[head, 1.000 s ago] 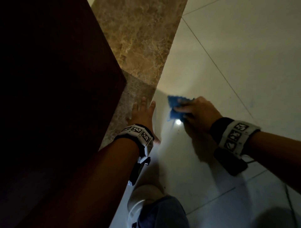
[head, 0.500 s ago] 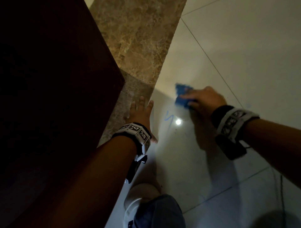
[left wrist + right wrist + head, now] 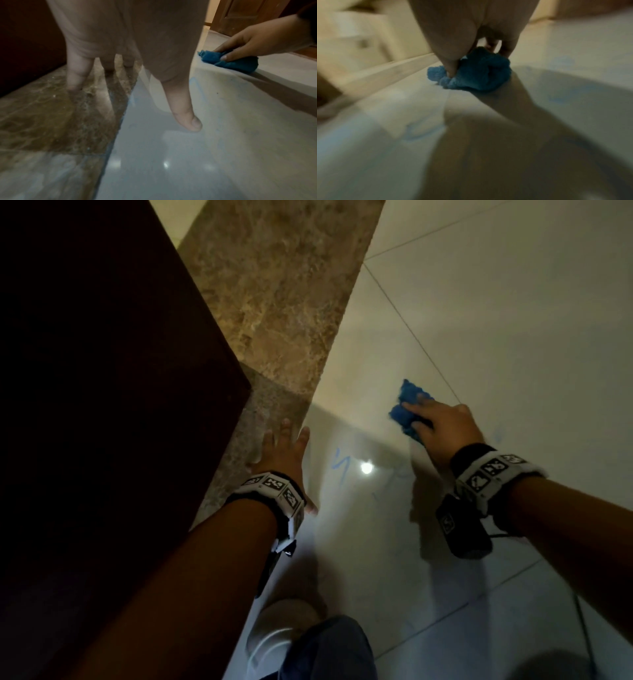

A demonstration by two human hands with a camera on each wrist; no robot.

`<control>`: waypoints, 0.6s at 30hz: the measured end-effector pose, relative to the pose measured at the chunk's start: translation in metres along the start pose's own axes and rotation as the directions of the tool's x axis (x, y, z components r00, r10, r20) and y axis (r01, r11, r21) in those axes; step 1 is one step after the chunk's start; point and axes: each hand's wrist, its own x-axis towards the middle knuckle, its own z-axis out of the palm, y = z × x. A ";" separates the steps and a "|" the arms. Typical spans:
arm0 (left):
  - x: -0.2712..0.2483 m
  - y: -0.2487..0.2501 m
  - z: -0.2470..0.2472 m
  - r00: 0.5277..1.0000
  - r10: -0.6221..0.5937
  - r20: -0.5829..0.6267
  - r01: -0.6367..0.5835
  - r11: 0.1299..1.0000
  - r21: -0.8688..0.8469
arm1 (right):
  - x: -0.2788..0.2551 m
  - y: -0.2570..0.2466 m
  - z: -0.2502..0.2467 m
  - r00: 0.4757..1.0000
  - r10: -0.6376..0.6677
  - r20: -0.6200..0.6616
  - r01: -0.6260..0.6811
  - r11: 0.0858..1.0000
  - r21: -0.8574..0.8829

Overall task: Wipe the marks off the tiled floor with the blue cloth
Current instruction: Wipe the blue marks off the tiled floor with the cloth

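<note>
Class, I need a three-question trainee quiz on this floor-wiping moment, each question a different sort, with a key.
1. True or false: the left hand holds the blue cloth.
2. Where does the blue mark lie? A) between the two hands B) on the brown marble strip C) under the cloth
3. Fill in: the left hand rests with fingers spread ____ on the floor.

Key: 1 false, the right hand grips it; 2 A; 3 flat.

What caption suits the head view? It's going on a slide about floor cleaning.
Right hand presses a bunched blue cloth on the pale tile; blue marks remain beside the flat left hand.
</note>
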 end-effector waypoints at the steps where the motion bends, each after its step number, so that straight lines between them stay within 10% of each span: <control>1: -0.002 0.001 -0.003 1.000 -0.006 0.007 0.006 1.000 0.001 | -0.001 -0.002 0.001 0.999 0.016 0.044 -0.015 0.999 -0.035; 6: -0.020 0.023 -0.020 0.997 0.074 -0.023 -0.074 0.997 -0.014 | -0.015 0.004 -0.007 0.970 -0.039 0.239 0.071 0.989 -0.128; 18: -0.043 0.090 -0.009 0.985 0.141 -0.096 -0.138 0.990 0.034 | -0.034 0.006 -0.007 0.973 -0.032 0.226 0.050 0.996 -0.072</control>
